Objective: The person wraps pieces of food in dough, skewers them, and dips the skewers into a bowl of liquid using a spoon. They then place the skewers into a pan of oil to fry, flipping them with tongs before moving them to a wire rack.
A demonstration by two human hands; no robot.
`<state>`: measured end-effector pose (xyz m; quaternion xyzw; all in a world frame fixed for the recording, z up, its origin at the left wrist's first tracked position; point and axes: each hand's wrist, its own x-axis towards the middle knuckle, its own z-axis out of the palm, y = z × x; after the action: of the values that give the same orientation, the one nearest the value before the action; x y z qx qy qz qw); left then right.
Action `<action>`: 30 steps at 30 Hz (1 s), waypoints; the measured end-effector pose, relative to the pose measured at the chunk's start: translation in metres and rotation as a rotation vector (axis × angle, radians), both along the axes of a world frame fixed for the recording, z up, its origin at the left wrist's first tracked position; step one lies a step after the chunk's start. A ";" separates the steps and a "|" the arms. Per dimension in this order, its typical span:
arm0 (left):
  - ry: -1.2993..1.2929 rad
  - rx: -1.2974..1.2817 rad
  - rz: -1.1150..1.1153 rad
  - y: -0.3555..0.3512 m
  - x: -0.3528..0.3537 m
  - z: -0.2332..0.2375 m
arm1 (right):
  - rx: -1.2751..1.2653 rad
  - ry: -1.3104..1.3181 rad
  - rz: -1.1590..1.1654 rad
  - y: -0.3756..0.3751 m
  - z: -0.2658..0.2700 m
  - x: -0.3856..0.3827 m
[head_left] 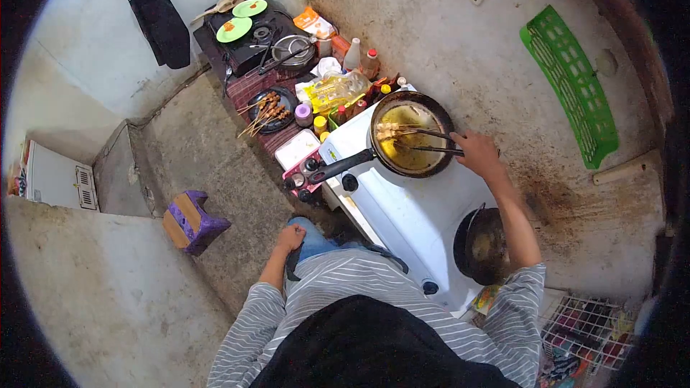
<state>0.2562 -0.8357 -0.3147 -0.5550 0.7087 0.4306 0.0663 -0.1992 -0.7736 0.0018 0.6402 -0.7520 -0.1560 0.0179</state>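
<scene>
My right hand (478, 154) is closed around dark tongs (435, 149), whose two arms reach over a black frying pan (438, 162). Skewered meat (392, 131) lies in the yellow oil (413, 116) between the tong arms. The pan sits on a white gas stove (402, 205), its long handle (348, 166) pointing left. Beside my thigh hangs my left hand (291, 236), fingers curled and apparently holding nothing. On the low table, more skewers (267, 113) rest on a dark plate (289, 98).
A dark wok (486, 244) stands on the stove's nearer burner. Bottles (370, 63), a yellow oil pouch (334, 92), a strainer (292, 50) and green plates (233, 29) crowd the table. A purple stool (192, 221) is on the floor at left; a wire basket (586, 334) stands lower right.
</scene>
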 end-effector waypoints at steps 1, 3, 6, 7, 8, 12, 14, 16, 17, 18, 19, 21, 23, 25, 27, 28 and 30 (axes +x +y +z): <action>-0.007 -0.012 -0.003 0.001 0.000 0.001 | 0.003 0.023 -0.010 -0.001 -0.001 0.001; 0.006 -0.012 0.003 0.001 0.001 0.001 | 0.025 0.010 -0.019 -0.003 -0.002 -0.003; 0.032 -0.010 0.016 0.003 0.003 0.000 | 0.028 -0.012 -0.013 -0.002 -0.001 -0.005; 0.045 -0.009 0.021 0.004 0.003 0.000 | 0.009 -0.021 0.003 -0.001 0.000 -0.005; 0.044 -0.006 0.021 0.004 0.003 -0.001 | 0.012 -0.022 0.004 -0.001 -0.001 -0.008; 0.045 -0.026 0.016 0.004 0.002 -0.002 | 0.042 -0.039 0.000 0.000 -0.001 -0.012; 0.041 -0.028 0.017 0.004 0.001 0.000 | 0.032 -0.047 0.006 0.000 0.000 -0.013; 0.032 -0.025 0.009 0.004 0.001 0.003 | 0.040 -0.060 0.012 0.001 0.000 -0.015; 0.032 -0.026 0.009 0.004 0.000 0.005 | 0.040 -0.060 0.012 0.001 0.000 -0.015; 0.034 -0.018 0.008 0.003 0.000 0.004 | 0.043 -0.064 0.021 0.002 0.001 -0.015; 0.037 -0.010 0.008 0.003 0.000 0.003 | 0.047 -0.067 0.029 0.002 0.003 -0.015; 0.033 -0.008 0.004 0.003 0.000 0.001 | 0.066 -0.059 0.028 0.002 0.009 -0.012; 0.030 -0.006 0.001 0.004 0.001 -0.001 | 0.085 -0.051 0.026 0.002 0.011 -0.013; 0.066 -0.017 0.026 0.004 0.002 -0.002 | 0.096 -0.088 0.032 0.001 0.010 -0.016; 0.071 -0.010 0.022 0.004 0.002 -0.003 | 0.110 -0.114 0.017 0.001 0.011 -0.018; 0.076 -0.002 0.018 0.003 0.002 -0.003 | 0.124 -0.140 0.001 0.001 0.013 -0.018; 0.075 -0.001 0.028 0.004 0.002 -0.001 | 0.146 -0.151 -0.008 0.000 0.016 -0.019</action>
<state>0.2582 -0.8322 -0.3161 -0.5482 0.7032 0.4516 0.0334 -0.2182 -0.7731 0.0179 0.6469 -0.7403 -0.1616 -0.0861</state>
